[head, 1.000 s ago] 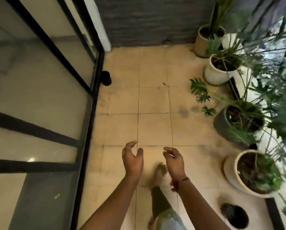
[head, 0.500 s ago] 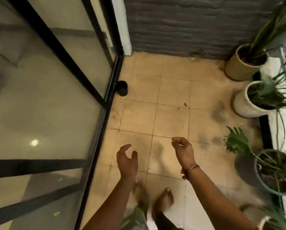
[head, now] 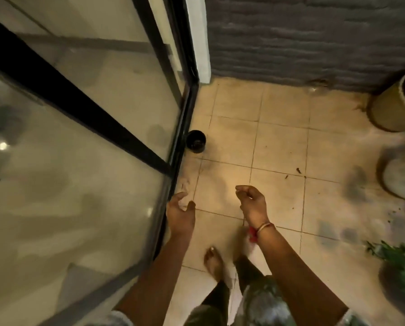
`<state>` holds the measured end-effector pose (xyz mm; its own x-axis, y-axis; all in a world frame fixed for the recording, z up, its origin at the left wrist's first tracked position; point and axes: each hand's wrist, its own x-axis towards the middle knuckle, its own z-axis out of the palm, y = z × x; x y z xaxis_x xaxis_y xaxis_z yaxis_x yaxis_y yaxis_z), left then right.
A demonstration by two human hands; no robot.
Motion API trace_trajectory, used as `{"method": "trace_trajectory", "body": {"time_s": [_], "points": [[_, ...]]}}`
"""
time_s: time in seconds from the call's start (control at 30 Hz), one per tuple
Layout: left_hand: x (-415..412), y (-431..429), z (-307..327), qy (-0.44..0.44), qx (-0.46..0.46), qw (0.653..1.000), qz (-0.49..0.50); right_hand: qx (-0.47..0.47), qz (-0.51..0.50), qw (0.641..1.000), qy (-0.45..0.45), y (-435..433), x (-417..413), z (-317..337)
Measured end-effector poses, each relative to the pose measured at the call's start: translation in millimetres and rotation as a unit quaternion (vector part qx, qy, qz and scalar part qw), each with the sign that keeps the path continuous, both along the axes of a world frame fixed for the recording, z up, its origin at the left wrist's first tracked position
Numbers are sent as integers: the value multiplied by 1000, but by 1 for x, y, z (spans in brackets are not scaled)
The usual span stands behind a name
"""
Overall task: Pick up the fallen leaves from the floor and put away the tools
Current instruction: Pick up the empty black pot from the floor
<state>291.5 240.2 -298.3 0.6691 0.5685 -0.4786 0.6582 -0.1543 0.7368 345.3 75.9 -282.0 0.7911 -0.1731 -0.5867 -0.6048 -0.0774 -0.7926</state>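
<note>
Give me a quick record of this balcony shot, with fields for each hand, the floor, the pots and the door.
left hand: empty, fingers loosely curled, beside the door frame
right hand: half-curled, nothing visibly held; bangle and red thread at the wrist
floor: beige tiles, small dark debris bits scattered
small black pot: on the floor against the door frame
large pots: two at the right edge, partly cut off
glass door: black-framed, on the left

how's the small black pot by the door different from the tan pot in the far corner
The small black pot is dark and looks far smaller; the tan pot is pale and broad. The black pot stands against the glass door frame, fully in view; the tan pot stands by the grey wall, cut off by the picture's edge. Both stand upright on the tiled floor.
</note>
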Motion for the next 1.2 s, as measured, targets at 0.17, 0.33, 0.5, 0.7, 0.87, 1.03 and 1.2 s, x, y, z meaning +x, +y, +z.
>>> {"method": "trace_trajectory", "body": {"time_s": [0.17,0.33,0.5,0.7,0.87,1.03,1.2], "points": [[75,14,-8,27,5,999,38,15,2,999,29,9,64,-20],[132,24,-52,92,31,995,7,-7,28,999,39,11,123,-57],[183,32,-127,124,43,990,-58,-58,74,995,40,26,172,-135],[248,55,-248,229,51,959,-161,-80,107,987,86,59,209,-251],[297,89,-329,238,92,942,-218,-82,103,984,118,96,252,-344],[321,107,-383,231,130,902,-341,-52,102,984,136,155,288,-419],[315,118,-404,150,115,931,-314,-136,156,971,118,192,313,-462]]}}
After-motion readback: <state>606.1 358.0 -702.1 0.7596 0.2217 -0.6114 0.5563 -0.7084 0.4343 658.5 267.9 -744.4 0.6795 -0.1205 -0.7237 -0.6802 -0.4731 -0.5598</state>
